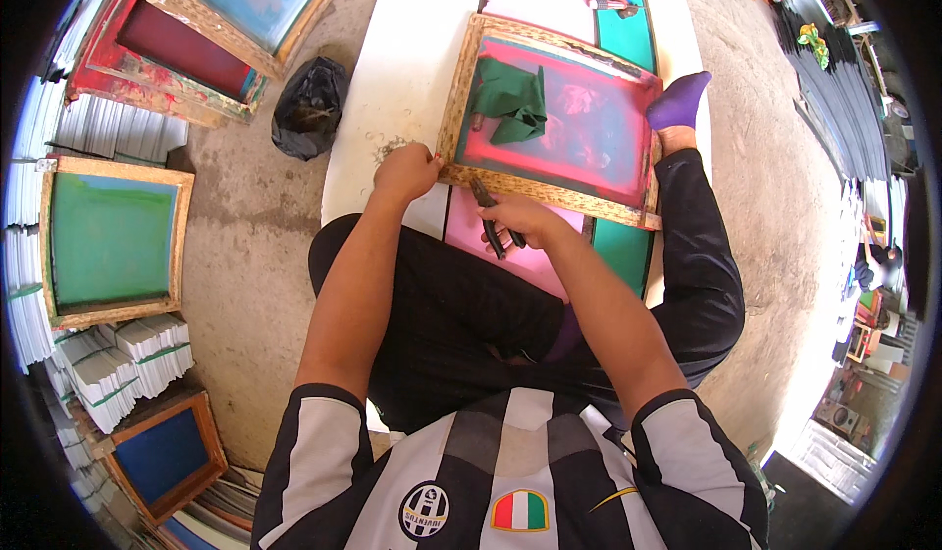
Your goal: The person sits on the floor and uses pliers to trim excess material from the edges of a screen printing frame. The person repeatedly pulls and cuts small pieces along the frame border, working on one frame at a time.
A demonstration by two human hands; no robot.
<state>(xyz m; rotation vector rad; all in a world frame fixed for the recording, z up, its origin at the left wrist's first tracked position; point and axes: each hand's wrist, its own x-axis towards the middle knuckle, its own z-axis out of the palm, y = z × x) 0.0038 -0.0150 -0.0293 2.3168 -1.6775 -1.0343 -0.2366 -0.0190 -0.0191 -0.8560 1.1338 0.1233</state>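
Note:
A wooden-framed printing screen (pixel 549 192) lies in front of me, its mesh smeared pink and grey-blue. My left hand (pixel 405 173) is closed beside the near left corner of the frame. Its fingertips press together there, and what they pinch, if anything, is too small to make out. My right hand (pixel 527 218) grips black-handled pliers (pixel 480 193) just below the frame's near edge, with the jaws pointing up and left toward that edge. A crumpled dark green cloth (pixel 515 101) rests on the left part of the mesh.
A hammer (pixel 613 4) lies beyond the screen. My purple-socked foot (pixel 679 102) is by its right side. A black plastic bag (pixel 310 108) sits on the floor at left, near a green screen (pixel 118 243) and stacked white sheets (pixel 128 361). Another screen (pixel 250 0) leans at far left.

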